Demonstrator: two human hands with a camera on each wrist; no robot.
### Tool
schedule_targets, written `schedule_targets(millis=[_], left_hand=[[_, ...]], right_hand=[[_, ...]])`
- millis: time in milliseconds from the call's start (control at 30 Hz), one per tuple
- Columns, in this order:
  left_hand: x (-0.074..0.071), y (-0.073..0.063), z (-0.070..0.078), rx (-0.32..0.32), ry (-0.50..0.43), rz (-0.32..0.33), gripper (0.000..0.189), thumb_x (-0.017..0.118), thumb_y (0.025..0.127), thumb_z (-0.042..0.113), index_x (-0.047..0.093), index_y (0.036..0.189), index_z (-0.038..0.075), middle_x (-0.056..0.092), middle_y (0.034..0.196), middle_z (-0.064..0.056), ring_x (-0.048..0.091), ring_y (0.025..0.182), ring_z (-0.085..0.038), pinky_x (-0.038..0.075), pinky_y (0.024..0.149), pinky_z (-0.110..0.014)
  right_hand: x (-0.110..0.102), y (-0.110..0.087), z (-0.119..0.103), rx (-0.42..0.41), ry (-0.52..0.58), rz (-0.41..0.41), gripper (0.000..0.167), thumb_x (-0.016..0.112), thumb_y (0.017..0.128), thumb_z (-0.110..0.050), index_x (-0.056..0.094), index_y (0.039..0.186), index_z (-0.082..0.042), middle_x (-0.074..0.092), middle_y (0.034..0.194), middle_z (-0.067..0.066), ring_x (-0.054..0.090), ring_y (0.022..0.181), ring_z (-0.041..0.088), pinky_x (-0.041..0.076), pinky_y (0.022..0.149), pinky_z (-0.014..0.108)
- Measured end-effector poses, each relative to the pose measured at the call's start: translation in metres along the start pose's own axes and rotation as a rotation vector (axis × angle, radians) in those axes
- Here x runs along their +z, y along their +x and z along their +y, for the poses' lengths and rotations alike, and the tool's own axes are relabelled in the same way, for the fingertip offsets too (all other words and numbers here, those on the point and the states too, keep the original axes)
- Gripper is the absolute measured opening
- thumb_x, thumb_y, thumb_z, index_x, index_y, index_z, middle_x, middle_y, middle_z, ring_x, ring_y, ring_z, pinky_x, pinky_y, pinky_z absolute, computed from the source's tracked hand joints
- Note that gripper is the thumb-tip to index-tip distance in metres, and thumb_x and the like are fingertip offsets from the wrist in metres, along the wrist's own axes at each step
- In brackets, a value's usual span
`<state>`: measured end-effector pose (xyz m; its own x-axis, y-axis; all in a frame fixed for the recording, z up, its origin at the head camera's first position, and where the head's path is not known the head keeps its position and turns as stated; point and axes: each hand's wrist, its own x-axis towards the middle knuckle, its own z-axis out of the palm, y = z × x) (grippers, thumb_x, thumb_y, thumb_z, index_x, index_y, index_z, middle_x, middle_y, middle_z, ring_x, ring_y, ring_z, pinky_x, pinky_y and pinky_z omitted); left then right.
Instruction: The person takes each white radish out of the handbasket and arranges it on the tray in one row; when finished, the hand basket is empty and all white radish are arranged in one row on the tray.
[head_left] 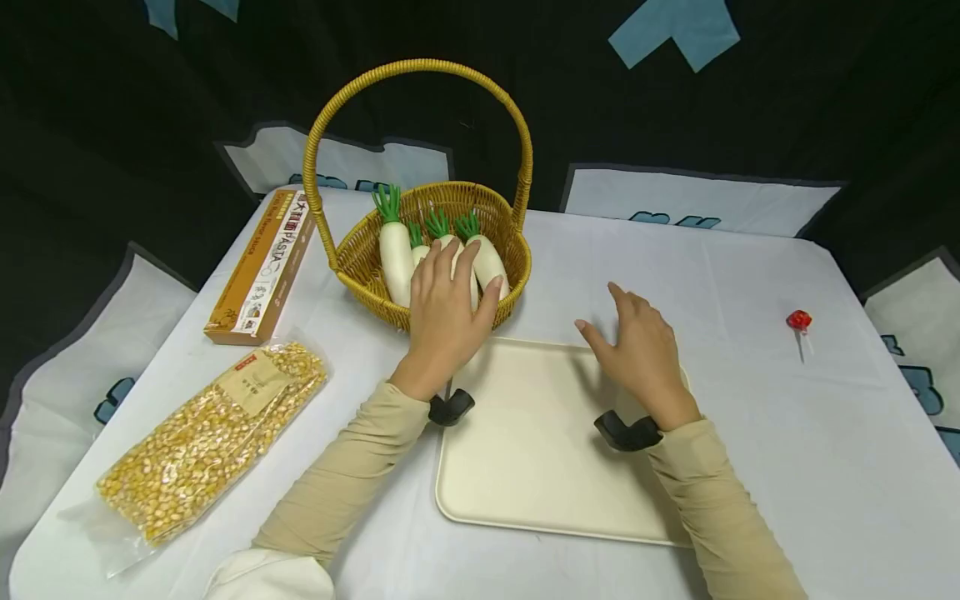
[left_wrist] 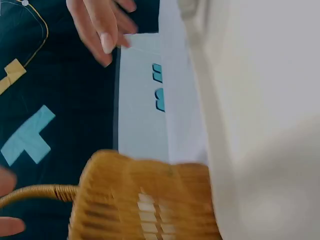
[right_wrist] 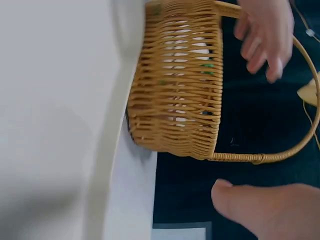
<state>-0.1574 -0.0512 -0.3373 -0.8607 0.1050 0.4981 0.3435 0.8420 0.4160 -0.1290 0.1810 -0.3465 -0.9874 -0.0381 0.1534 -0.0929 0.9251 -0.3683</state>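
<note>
Several white radishes (head_left: 395,258) with green tops lie in a yellow-brown wicker basket (head_left: 360,250) with a tall arched handle. My left hand (head_left: 447,321) hovers over the basket's front rim, fingers extended and grasping nothing; it hides part of the radishes. From the right wrist view, that hand appears above the basket's rim, apart from it. Over the back right of a cream tray (head_left: 525,467) is my right hand (head_left: 637,354), thumb spread from its fingers, holding nothing. Only its thumb and nearby palm show in the right wrist view.
Left of the basket lies a brown-and-white pasta box (head_left: 262,267). In front of it is a clear bag of corn kernels (head_left: 210,433). A red lollipop (head_left: 799,321) rests at the far right of the white-covered table (head_left: 787,467). Dark patterned cloth (head_left: 525,33) hangs behind.
</note>
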Motion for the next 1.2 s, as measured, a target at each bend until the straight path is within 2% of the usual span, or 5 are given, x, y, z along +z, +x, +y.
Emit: schedule_targets(millis=[200, 367, 633, 933, 1200], left_hand=[[-0.01, -0.009, -0.031, -0.1, -0.213, 0.25, 0.033, 0.045, 0.092, 0.023, 0.052, 0.118, 0.003, 0.056, 0.112, -0.015, 0.05, 0.104, -0.03, 0.038, 0.091, -0.042], [-0.017, -0.022, -0.064, -0.266, -0.295, 0.351, 0.025, 0.045, 0.092, 0.014, 0.052, 0.112, 0.001, 0.052, 0.097, -0.017, 0.047, 0.084, -0.027, 0.035, 0.082, -0.039], [-0.017, -0.04, -0.093, -0.458, -0.356, 0.334, 0.029, 0.052, 0.089, 0.023, 0.05, 0.112, 0.005, 0.032, 0.098, -0.01, 0.036, 0.082, -0.021, 0.029, 0.069, -0.023], [-0.013, -0.039, -0.106, -0.491, -0.518, 0.197, 0.039, 0.049, 0.092, 0.036, 0.045, 0.124, 0.013, 0.021, 0.132, -0.013, 0.037, 0.116, -0.032, 0.034, 0.097, -0.039], [-0.007, -0.037, -0.11, -0.474, -0.546, 0.169, 0.043, 0.047, 0.092, 0.039, 0.037, 0.124, 0.012, 0.016, 0.141, -0.019, 0.026, 0.13, -0.031, 0.028, 0.106, -0.046]], right_hand=[[0.004, -0.002, 0.008, 0.093, 0.136, -0.076, 0.057, 0.049, 0.09, -0.043, 0.044, 0.132, -0.006, 0.053, 0.123, 0.024, 0.05, 0.109, 0.042, 0.042, 0.086, 0.056], [0.008, -0.003, 0.012, 0.13, 0.177, -0.084, 0.052, 0.049, 0.09, -0.04, 0.047, 0.129, -0.006, 0.057, 0.119, 0.022, 0.056, 0.104, 0.039, 0.047, 0.08, 0.051], [0.016, -0.005, 0.013, 0.151, 0.233, -0.078, 0.047, 0.049, 0.09, -0.038, 0.05, 0.127, -0.008, 0.06, 0.116, 0.02, 0.059, 0.103, 0.035, 0.048, 0.082, 0.05], [0.026, -0.007, 0.004, 0.074, 0.382, -0.051, 0.038, 0.051, 0.091, -0.031, 0.055, 0.12, -0.006, 0.063, 0.108, 0.015, 0.06, 0.097, 0.03, 0.051, 0.079, 0.042], [0.037, -0.005, -0.027, -0.156, 0.583, 0.066, 0.024, 0.056, 0.09, -0.021, 0.061, 0.108, -0.006, 0.066, 0.091, 0.009, 0.061, 0.078, 0.018, 0.051, 0.068, 0.029]])
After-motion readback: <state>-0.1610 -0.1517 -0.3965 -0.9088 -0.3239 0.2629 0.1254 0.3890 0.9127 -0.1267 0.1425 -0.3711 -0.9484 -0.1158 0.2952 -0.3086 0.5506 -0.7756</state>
